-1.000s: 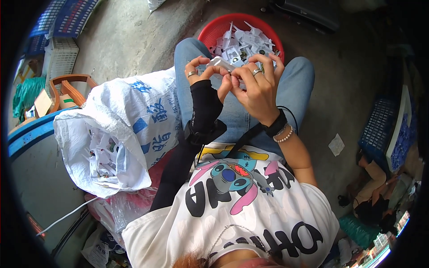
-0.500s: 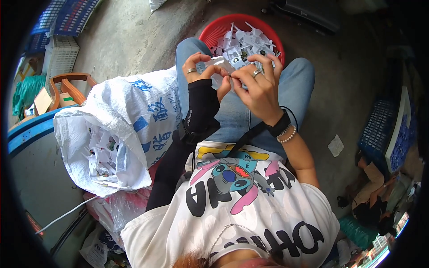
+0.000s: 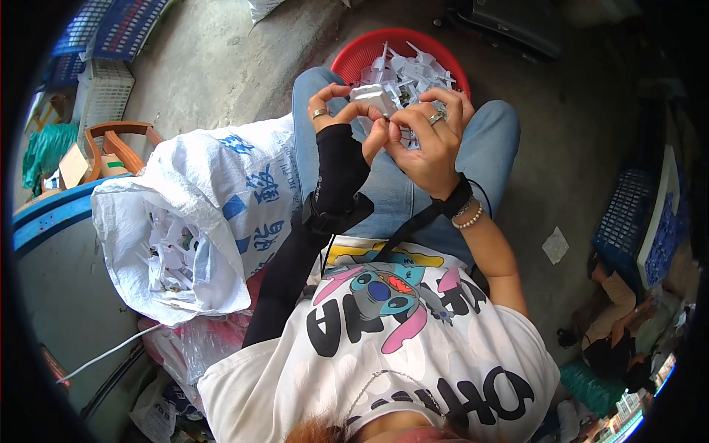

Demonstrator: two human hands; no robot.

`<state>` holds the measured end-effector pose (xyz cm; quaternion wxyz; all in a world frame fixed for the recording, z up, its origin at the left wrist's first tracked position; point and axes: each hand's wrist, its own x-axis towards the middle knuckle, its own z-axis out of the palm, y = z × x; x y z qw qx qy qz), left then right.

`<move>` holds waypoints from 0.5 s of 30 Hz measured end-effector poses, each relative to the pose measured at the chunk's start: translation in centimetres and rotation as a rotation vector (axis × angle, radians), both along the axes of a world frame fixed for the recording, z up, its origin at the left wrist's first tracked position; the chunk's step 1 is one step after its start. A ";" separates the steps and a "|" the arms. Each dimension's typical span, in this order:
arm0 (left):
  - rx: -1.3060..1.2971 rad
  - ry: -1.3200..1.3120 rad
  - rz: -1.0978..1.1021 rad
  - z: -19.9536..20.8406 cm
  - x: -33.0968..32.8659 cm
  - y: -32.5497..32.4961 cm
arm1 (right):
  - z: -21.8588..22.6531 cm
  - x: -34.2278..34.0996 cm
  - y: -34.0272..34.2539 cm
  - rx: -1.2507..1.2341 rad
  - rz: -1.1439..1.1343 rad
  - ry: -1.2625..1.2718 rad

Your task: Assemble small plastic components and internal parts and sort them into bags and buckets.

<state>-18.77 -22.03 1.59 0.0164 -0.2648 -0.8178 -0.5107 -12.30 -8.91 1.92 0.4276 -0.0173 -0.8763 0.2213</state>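
Note:
A small white plastic housing (image 3: 371,96) is held above my lap, close to the near rim of a red basket (image 3: 353,53). My left hand (image 3: 341,118), in a black sleeve that covers the palm, is closed on the housing with thumb and forefinger. At its near corner my right hand (image 3: 428,140) pinches with thumb and forefinger, close against the left fingertips. Whatever lies between the right fingertips is too small to make out. White plastic pieces (image 3: 406,72) of a similar kind, some with dark parts, fill the basket beyond my hands.
At my left stands an open white woven sack (image 3: 214,196) holding more white pieces (image 3: 173,255). Further left are a brown wooden frame (image 3: 122,144) and a white crate (image 3: 107,92). A dark case (image 3: 509,29) lies beyond the basket; a blue crate (image 3: 624,207) stands at right.
The white housing has tilted and now shows more of its upper face. Both hands have shifted slightly to the right, their fingertips still meeting at its corner.

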 end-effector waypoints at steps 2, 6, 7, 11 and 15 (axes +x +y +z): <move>0.040 -0.068 -0.023 -0.3 -0.1 0.1 | -0.5 0.1 0.0 -0.096 0.005 -0.019; 0.068 -0.113 -0.055 -0.8 -0.2 0.2 | -1.0 0.4 -0.1 -0.429 0.073 -0.099; 0.069 -0.113 -0.055 -0.8 -0.2 0.3 | -0.8 0.3 0.1 -0.429 0.073 -0.099; -0.024 0.105 0.006 -0.4 -0.2 0.2 | 0.7 0.3 0.7 0.034 0.039 -0.082; -0.089 0.156 0.000 -0.2 -0.3 0.1 | 1.4 0.2 0.8 0.254 0.032 -0.123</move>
